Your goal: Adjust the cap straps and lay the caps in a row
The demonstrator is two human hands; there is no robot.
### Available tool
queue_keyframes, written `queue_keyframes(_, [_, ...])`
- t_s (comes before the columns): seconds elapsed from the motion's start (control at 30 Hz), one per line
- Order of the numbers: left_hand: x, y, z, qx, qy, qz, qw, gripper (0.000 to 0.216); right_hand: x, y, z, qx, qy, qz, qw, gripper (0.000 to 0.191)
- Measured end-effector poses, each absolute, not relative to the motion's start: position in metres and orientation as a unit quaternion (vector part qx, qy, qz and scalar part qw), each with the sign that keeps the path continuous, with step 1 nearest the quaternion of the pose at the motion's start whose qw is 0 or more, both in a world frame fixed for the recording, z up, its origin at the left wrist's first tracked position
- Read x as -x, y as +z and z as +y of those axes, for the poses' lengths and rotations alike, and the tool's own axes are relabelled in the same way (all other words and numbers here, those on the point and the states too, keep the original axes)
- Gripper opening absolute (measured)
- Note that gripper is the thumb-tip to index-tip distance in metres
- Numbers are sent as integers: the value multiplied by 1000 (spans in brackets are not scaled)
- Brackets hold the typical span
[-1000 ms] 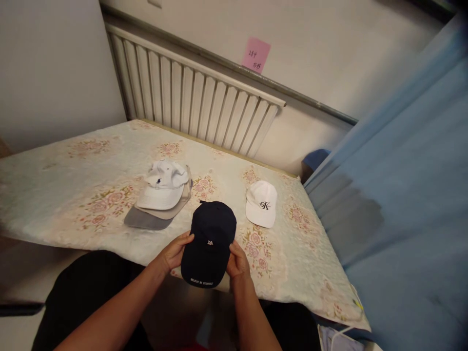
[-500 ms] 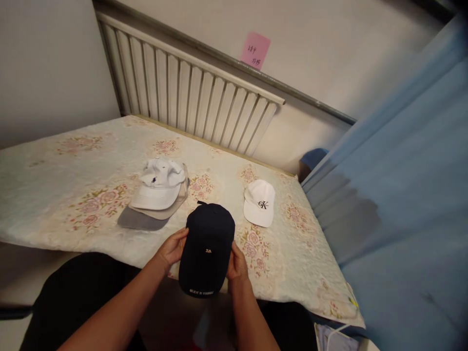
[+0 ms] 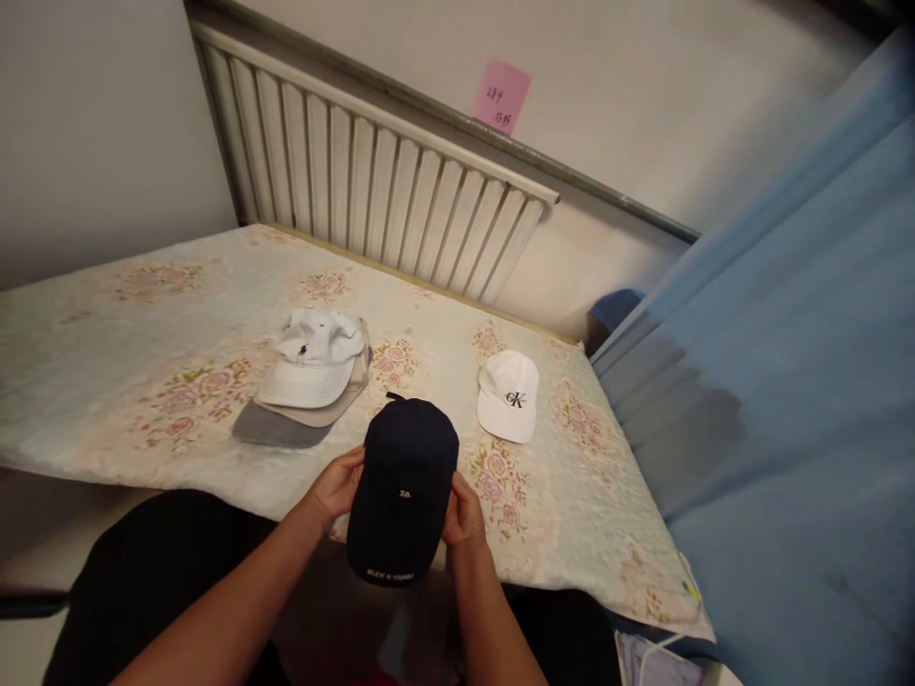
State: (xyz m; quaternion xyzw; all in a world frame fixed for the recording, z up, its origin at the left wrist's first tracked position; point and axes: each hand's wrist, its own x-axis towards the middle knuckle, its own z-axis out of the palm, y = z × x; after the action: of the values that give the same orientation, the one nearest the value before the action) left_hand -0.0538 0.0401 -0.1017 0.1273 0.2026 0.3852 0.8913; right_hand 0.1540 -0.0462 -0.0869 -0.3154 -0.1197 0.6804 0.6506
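A dark navy baseball cap [image 3: 406, 467] is held between my two hands at the near edge of the bed, brim toward me, with a small gold emblem and white lettering along the brim. My left hand [image 3: 338, 484] grips its left side, and my right hand [image 3: 463, 511] grips its right side; the fingers beneath are partly hidden. To the left lies a stack of caps: a white cap [image 3: 318, 357] on top, a beige cap [image 3: 335, 410] under it, a grey cap [image 3: 278, 426] lowest. A white cap with black letters [image 3: 508, 395] rests alone to the right.
A floral cover [image 3: 429, 333] spreads over the bed. Behind it stand a white radiator [image 3: 372, 171] and a wall with a pink note [image 3: 501, 97]. A blue curtain [image 3: 772, 381] hangs along the right side. My dark-clothed knees are below the near edge.
The navy cap has tilted very slightly, its brim shifting a little left and down. Both hands keep their grip, and the other caps stay where they were.
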Motion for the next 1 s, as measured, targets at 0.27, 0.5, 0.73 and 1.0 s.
queue_keyframes(0.27, [55,-98,40,-102,325,203,918,26,-155,-88,-47,305,687,-119,649,33])
queue_keyframes(0.5, [56,-95,37,-101,310,206,923,30,-157,-93,-46,308,688,-132,644,33])
queue_keyframes(0.73, [57,-91,33,-113,343,213,908,20,-155,-93,-50,305,663,-150,667,33])
queue_keyframes(1.0, [61,-63,19,-122,324,200,917,36,-161,-81,-64,315,652,-119,680,24])
